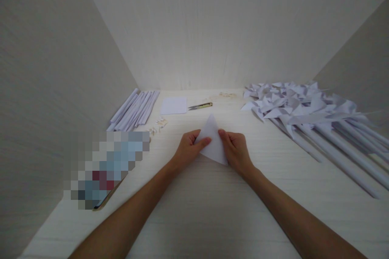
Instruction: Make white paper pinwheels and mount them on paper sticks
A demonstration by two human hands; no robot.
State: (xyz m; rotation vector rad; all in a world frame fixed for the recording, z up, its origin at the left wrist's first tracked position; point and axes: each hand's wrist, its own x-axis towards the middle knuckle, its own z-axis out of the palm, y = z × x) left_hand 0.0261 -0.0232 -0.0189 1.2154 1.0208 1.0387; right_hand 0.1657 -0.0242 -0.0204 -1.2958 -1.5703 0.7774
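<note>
Left hand (190, 148) and right hand (239, 150) grip 1 folded paper (214, 145) on the near side of the snips (201, 106). Right of the snips, pinwheels (287, 109) lie assembled; left of them, square sheets (173, 105) and rolled tubes (135, 110) appear unused.

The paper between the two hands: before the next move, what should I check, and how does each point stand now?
1. Left hand gripping the paper: ok, thumb on top.
2. Right hand gripping the opposite side: ok.
3. Paper edges exactly lined up: cannot tell, too blurred.
4. Snips out of the hands' way: ok, lying beyond the paper.
5. Table free of loose bits: not ok, small pale bits lie near the paper rolls.
6. Pinwheels apart from the hands: ok, piled off to the right.
</note>
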